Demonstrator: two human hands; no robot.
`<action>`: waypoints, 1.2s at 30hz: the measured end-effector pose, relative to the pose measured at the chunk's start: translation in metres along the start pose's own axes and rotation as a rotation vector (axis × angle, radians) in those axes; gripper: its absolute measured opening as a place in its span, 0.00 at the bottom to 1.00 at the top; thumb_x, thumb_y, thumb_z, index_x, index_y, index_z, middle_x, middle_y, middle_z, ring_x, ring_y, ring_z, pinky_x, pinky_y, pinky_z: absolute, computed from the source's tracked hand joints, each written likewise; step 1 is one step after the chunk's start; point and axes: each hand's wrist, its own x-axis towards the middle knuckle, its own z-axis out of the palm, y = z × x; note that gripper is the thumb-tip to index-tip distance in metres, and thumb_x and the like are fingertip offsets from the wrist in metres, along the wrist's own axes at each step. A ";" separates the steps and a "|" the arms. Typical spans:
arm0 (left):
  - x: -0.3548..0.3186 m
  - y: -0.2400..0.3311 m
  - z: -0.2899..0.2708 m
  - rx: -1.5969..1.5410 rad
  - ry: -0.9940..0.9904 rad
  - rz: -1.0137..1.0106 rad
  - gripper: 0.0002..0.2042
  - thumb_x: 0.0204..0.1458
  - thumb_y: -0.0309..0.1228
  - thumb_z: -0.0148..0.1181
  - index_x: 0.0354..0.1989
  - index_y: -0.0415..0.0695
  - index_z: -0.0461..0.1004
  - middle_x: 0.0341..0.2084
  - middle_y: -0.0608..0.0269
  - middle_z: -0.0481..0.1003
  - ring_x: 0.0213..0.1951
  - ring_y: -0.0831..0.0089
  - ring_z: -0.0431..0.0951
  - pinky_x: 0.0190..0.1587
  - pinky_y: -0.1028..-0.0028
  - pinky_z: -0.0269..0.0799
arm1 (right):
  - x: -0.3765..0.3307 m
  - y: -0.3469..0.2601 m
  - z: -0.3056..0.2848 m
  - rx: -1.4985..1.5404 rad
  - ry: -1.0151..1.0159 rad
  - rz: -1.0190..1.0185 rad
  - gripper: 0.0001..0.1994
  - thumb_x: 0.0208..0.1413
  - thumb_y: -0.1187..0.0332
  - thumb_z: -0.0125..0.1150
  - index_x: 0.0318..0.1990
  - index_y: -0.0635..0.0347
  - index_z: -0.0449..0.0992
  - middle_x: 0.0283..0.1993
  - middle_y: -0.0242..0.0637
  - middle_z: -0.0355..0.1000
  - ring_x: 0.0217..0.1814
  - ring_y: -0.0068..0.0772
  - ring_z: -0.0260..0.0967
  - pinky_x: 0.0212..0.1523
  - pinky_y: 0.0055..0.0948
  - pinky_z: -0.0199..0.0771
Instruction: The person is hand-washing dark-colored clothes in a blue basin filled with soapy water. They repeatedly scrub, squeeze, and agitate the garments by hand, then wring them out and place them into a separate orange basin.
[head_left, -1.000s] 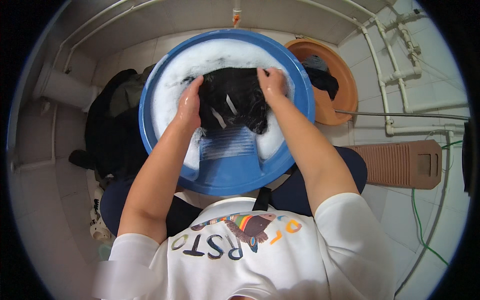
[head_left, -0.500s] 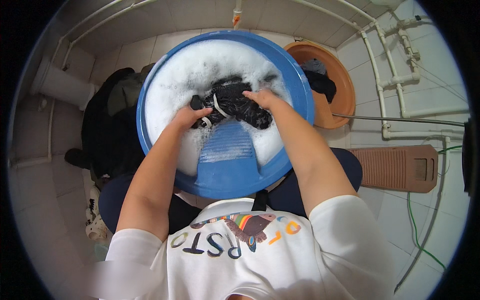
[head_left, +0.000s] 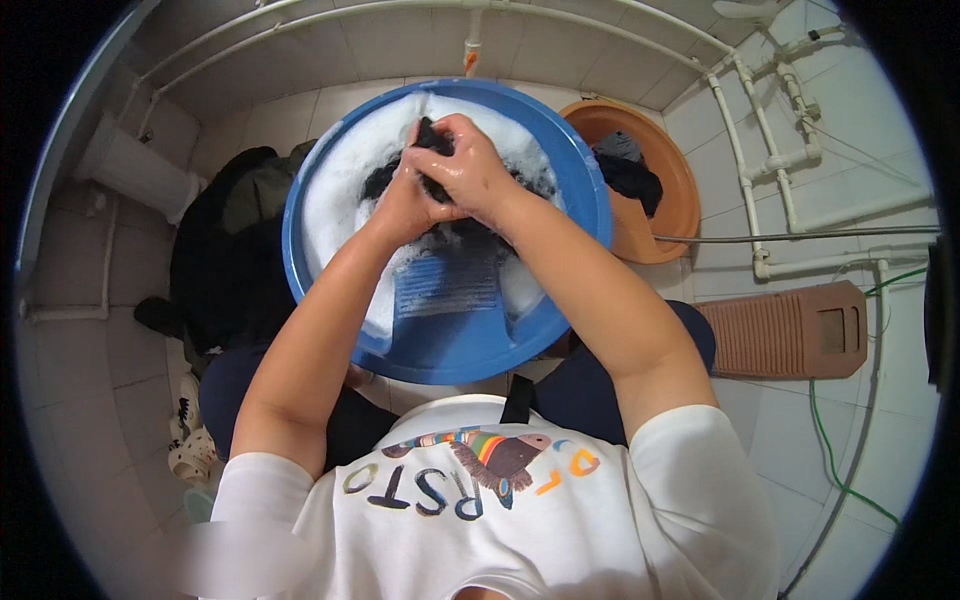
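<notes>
Black garment [head_left: 434,138] bunched between left hand [head_left: 404,202] and right hand [head_left: 468,168], both clenched on it, amid foam [head_left: 343,205] inside blue basin [head_left: 598,215]. Right of blue basin: orange basin [head_left: 682,185] and brown washboard [head_left: 757,332]; left of blue basin: dark clothes pile [head_left: 218,275].

Your left grip [head_left: 408,205] and right grip [head_left: 468,172] wrap over the black cloth [head_left: 434,136], hiding much of it, and its lower folds sink out of sight in the foam [head_left: 340,165]. That cloth covers the 12 o'clock end of the ribbed panel [head_left: 447,285]. At 2 o'clock, your blue tub [head_left: 294,225] hides the orange basin's [head_left: 686,195] inner side. At 3, your leg [head_left: 692,338] blocks the brown washboard's [head_left: 775,333] near end. At 7, blur smears part of your left sleeve [head_left: 265,490]; at 6, the picture's edge crops your white shirt [head_left: 400,560].
</notes>
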 end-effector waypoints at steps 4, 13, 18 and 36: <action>-0.004 0.017 -0.001 -0.385 0.157 -0.273 0.24 0.37 0.28 0.65 0.45 0.38 0.65 0.37 0.59 0.71 0.40 0.72 0.71 0.45 0.74 0.66 | -0.009 -0.016 -0.023 0.343 -0.216 -0.060 0.23 0.47 0.66 0.62 0.49 0.67 0.65 0.47 0.42 0.66 0.49 0.29 0.64 0.49 0.26 0.65; 0.031 0.126 -0.036 -0.921 0.413 -0.195 0.13 0.41 0.24 0.59 0.36 0.43 0.66 0.29 0.58 0.71 0.33 0.64 0.73 0.34 0.62 0.71 | -0.027 0.078 -0.072 -0.113 -0.400 0.072 0.51 0.32 0.48 0.69 0.61 0.65 0.48 0.61 0.54 0.52 0.66 0.48 0.44 0.64 0.35 0.46; 0.061 0.199 -0.034 -1.267 0.410 -0.189 0.07 0.43 0.28 0.60 0.30 0.45 0.70 0.29 0.61 0.73 0.36 0.63 0.74 0.41 0.60 0.70 | -0.035 0.122 -0.020 -0.543 -0.034 -0.086 0.63 0.24 0.43 0.71 0.64 0.55 0.33 0.67 0.52 0.33 0.69 0.57 0.27 0.65 0.43 0.39; 0.024 0.123 -0.047 -0.640 0.453 -0.265 0.16 0.41 0.24 0.61 0.40 0.40 0.66 0.32 0.59 0.72 0.37 0.64 0.73 0.42 0.66 0.69 | 0.044 0.118 -0.108 0.245 0.284 0.334 0.18 0.41 0.76 0.48 0.43 0.74 0.69 0.44 0.57 0.69 0.49 0.49 0.66 0.42 0.37 0.67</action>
